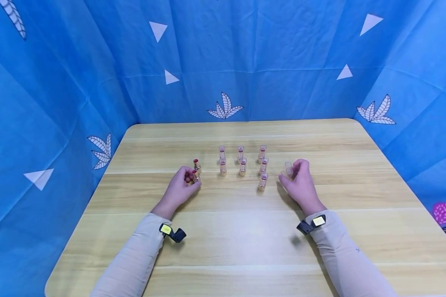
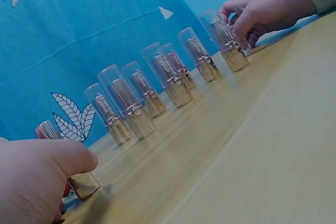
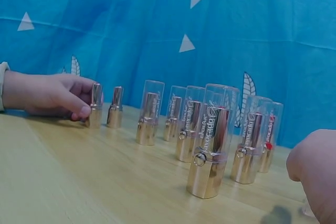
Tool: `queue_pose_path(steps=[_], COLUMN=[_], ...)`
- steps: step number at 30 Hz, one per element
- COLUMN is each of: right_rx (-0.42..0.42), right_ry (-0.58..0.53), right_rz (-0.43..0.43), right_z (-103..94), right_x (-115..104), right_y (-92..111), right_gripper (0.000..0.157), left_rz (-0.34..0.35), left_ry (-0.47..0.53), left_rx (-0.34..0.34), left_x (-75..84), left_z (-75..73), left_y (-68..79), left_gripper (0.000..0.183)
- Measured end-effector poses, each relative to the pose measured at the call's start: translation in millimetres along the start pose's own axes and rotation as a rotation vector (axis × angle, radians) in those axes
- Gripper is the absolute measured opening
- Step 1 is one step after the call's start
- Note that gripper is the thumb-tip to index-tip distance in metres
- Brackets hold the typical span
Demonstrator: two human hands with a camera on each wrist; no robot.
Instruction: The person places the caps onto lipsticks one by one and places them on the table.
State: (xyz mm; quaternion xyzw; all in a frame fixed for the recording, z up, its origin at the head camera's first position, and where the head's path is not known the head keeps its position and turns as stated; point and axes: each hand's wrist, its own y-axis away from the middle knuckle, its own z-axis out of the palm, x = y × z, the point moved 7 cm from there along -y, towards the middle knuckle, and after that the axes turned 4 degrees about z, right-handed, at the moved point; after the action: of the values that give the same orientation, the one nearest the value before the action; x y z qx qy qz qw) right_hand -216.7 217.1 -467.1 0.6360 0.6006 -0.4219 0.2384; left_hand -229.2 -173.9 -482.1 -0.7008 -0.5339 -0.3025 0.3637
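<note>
My left hand (image 1: 179, 187) pinches a gold lipstick (image 1: 195, 176) without a cap, its base at the tabletop. Right behind it stands another uncapped lipstick (image 3: 115, 108) with a red tip. Over on the right, my right hand (image 1: 301, 185) has thumb and fingers around a clear cap (image 1: 289, 170) low at the table. A second clear cap (image 1: 288, 164) is just beyond it. In the right wrist view the back of the right hand (image 3: 317, 169) hides most of the cap.
Between the hands stand several capped lipsticks in rough rows, the nearest capped lipstick (image 1: 262, 182) closest to the right hand. They rest upright on a wooden table (image 1: 245, 239). A blue patterned cloth (image 1: 215, 49) hangs behind and at the sides.
</note>
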Motion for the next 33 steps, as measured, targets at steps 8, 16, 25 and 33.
queue_pose_path(steps=[8, 16, 25, 33], right_rx=[-0.024, -0.01, 0.158, 0.247], right_ry=[0.076, 0.055, -0.096, -0.338], right_rz=[0.024, 0.038, -0.02, -0.158], right_z=[-0.1, -2.7, -19.9, -38.7], right_x=[-1, -2, -10, -40], right_y=[1, 3, 0, -8], right_gripper=[0.046, 0.045, 0.041, 0.033], left_rz=[0.025, 0.018, 0.057, 0.068], left_ry=[-0.056, -0.043, 0.119, 0.352], left_rx=[0.001, 0.008, 0.053, 0.11], left_x=[2.5, 2.1, 8.8, 47.7], left_z=[0.4, -1.0, -9.8, -28.3], left_y=[0.2, 2.7, 1.2, -2.5], left_gripper=[0.033, 0.03, 0.031, 0.031])
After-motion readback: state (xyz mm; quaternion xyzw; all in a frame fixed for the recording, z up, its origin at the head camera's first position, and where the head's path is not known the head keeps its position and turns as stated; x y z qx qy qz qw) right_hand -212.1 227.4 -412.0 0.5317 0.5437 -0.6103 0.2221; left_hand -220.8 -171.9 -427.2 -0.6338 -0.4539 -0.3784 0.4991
